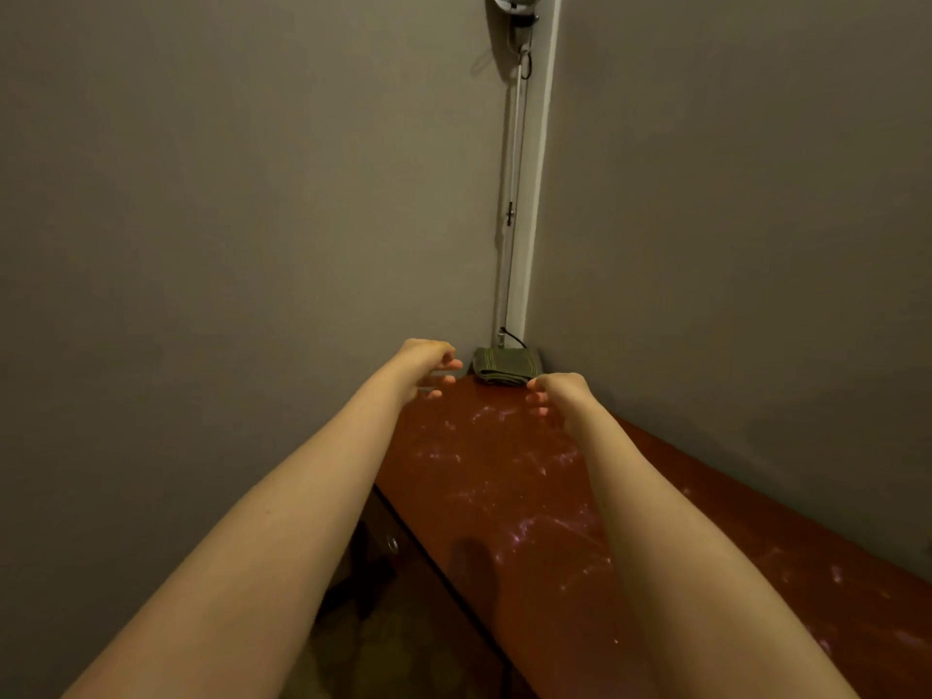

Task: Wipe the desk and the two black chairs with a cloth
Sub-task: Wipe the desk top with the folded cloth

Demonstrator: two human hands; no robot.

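Folded olive-green cloth (507, 366) in the far corner of the red-brown worktop (504, 496) — left hand (426, 363) and right hand (557, 396) near it, grips slack, empty.

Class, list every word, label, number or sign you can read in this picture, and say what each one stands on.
No text can be read in this view.
White fixture high in the wall corner: a dark mark, too blurred to read.
Folded green cloth on the desk: stitched lines only, no lettering.
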